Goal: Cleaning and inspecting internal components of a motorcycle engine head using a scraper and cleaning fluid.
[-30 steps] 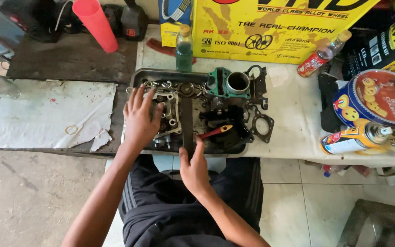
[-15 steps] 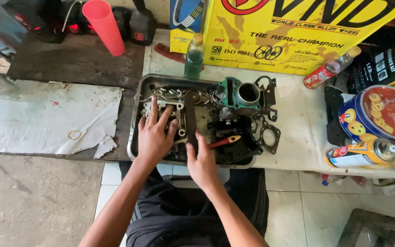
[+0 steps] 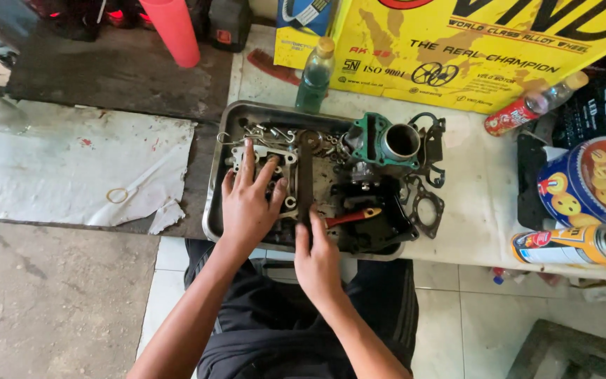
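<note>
Cylinder head (image 3: 264, 158) lies under left hand (image 3: 249, 203), beside right hand (image 3: 317, 260).

My left hand (image 3: 250, 200) now lies flat on the pale engine part (image 3: 264, 165) in the metal tray (image 3: 213, 210), lower than a second ago, and my right hand (image 3: 317, 260) sits closer beside it, fingertips at the long wrench (image 3: 304, 175).

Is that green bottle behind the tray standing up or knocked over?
Standing upright: the green bottle has its cap on top, base beside the metal tray.

Head camera, steeply downward, close overhead
</note>
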